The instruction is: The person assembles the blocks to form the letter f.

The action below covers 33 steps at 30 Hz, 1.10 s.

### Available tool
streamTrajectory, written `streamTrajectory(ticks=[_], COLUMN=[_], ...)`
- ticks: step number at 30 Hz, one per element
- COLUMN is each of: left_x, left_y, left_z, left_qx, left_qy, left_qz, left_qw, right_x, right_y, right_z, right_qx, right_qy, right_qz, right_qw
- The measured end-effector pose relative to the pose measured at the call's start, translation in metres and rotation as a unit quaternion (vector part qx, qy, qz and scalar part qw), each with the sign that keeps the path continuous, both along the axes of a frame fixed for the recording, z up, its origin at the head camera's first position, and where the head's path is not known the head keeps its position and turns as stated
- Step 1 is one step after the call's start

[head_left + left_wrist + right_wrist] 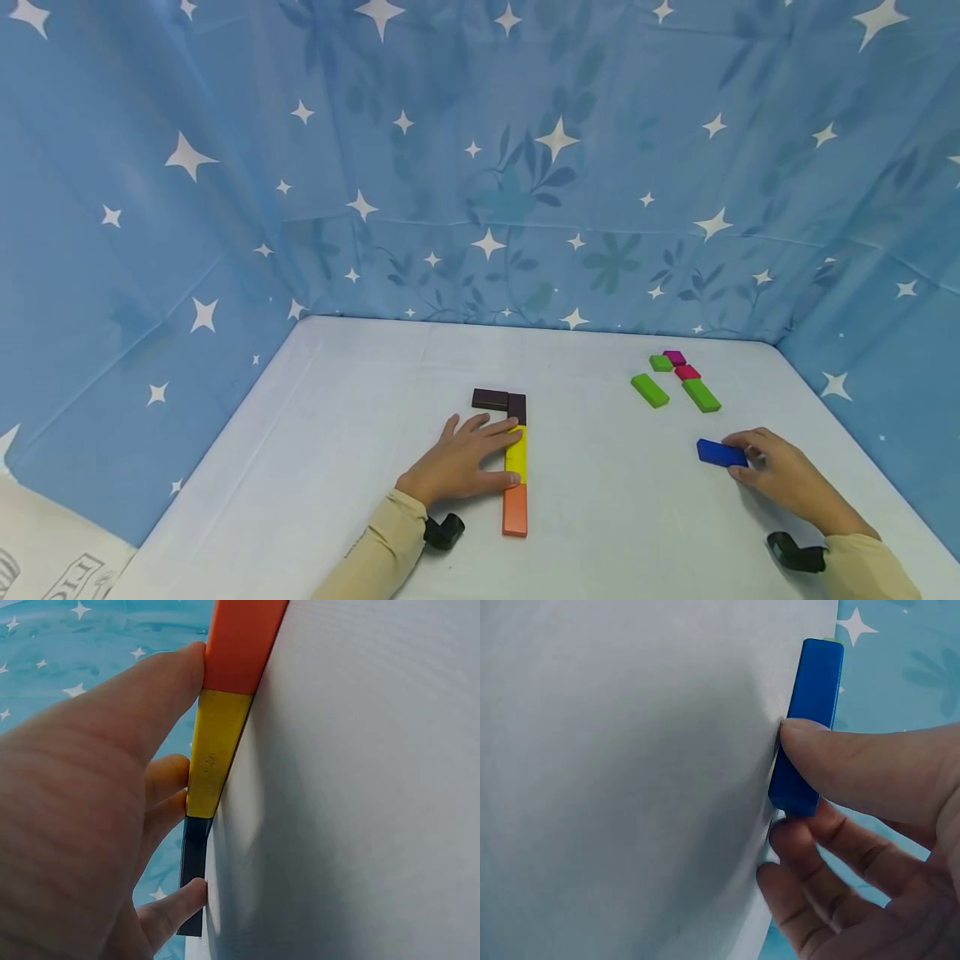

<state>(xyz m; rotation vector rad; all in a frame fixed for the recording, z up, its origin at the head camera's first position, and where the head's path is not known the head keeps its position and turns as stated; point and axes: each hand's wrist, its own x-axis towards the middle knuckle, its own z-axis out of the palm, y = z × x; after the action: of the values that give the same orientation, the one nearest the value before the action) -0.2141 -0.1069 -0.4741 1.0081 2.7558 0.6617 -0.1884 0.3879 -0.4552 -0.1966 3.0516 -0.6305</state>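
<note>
My left hand [467, 461] lies spread over the block row, its fingertips touching the top of the yellow block [517, 456]. In the left wrist view the thumb rests near the seam between that block and the orange block [244, 645]. Beyond the yellow end is a black block [517, 407], and a second black block [491, 399] extends left from it, making a corner. At the right, my right hand [776, 471] pinches a blue block [717, 452] by its right end between thumb and fingers. The blue block is long and flat-sided in the right wrist view.
Farther back on the right lie two longer green blocks [649, 390], a small green block [661, 363], a red block [687, 372] and a purple block [675, 357]. Blue starry cloth [450, 167] walls the white table [600, 517] at the back and sides.
</note>
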Motion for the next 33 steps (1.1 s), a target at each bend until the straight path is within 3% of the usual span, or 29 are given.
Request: streamTrajectory(ticks=[18,33], left_x=[0.0,0.001], left_y=[0.001,0.001], left_z=[-0.001,0.001], left_qx=[-0.008,-0.018], left_qy=[0.002,0.001], left_qz=[0.005,0.007], left_qw=[1.0,0.9998], right_x=[-0.004,-0.023], right_y=[-0.021,-0.057], right_z=[0.006,0.015], right_qx=[-0.038,-0.081], right_qy=[0.0,0.028], right_qz=[-0.009,0.036], right_qw=[0.9992,0.9956])
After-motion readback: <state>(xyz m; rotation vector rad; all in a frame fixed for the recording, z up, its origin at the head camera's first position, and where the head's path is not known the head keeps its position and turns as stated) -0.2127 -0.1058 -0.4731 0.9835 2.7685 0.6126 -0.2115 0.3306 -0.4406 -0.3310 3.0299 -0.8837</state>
